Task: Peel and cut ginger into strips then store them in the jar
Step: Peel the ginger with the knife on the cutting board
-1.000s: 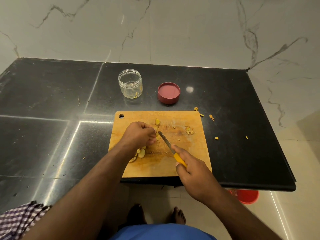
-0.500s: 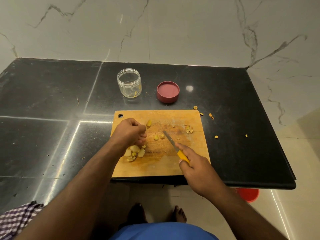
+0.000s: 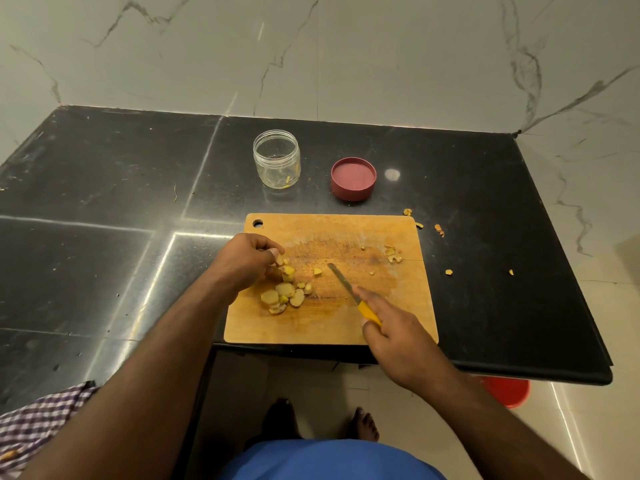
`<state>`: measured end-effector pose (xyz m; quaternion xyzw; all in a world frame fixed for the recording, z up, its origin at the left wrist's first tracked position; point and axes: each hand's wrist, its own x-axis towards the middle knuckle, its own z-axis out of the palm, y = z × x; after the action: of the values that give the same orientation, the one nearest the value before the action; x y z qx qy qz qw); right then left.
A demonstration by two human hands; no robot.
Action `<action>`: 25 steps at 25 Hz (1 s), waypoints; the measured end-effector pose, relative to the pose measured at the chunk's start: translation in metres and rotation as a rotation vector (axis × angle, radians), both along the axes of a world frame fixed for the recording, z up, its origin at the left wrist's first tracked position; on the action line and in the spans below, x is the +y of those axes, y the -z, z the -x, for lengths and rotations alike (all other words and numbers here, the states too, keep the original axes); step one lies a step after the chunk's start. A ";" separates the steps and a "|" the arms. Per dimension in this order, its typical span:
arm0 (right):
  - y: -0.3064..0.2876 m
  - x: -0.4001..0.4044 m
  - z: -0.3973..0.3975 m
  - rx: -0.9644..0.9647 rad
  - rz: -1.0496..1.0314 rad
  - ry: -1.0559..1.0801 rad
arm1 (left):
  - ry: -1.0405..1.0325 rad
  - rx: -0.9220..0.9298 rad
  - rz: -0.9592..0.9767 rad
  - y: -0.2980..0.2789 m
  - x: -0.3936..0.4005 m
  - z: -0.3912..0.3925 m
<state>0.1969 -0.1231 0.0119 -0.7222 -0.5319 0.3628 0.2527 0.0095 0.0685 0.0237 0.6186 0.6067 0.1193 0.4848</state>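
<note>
1. Black stone counter [image 3: 485,237] under a pale marble wall [image 3: 381,57]; glossy light floor below the near edge.
2. Nearest of all: blue clothing [image 3: 332,460], two bare feet [image 3: 363,424] on the floor, a checked cloth [image 3: 38,424] at lower left, a red bucket [image 3: 507,391] partly hidden under the counter edge at right.
3. On the near edge of the counter, a wooden cutting board [image 3: 346,327] with a hole in its far left corner.
4. Right hand [image 3: 398,332] curled round the yellow handle of a knife [image 3: 341,278], index finger stretched along the blade, tip pointing away and to the left, low over the board.
5. Left hand [image 3: 247,261] with fingers curled, pinching a small ginger piece [image 3: 279,260] between thumb and fingertips.
6. Just beside this hand, a pile of peeled ginger slices [image 3: 285,294] on the left part of the board; one small bit [image 3: 317,271] apart, close to the knife tip.
7. Peel scraps [image 3: 393,254] on the far right of the board, more scraps [image 3: 440,230] on the counter beyond its corner.
8. Farther back, a clear jar [image 3: 276,159], upright and uncovered, with a few yellow strips at the bottom; to its right, apart from it, the red lid [image 3: 353,180] lying upside down.
</note>
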 end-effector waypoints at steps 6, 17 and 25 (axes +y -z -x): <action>0.000 -0.004 0.022 0.036 0.021 -0.154 | -0.032 -0.033 0.001 0.003 0.002 0.005; 0.003 -0.016 0.011 0.065 0.058 -0.133 | 0.175 0.267 -0.243 0.005 0.000 0.009; -0.003 -0.012 0.006 0.106 0.040 -0.060 | 0.078 0.280 -0.340 0.015 -0.009 0.019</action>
<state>0.1905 -0.1352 0.0152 -0.6905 -0.5318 0.4186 0.2553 -0.0099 0.0595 0.0088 0.7248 0.6150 0.1138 0.2889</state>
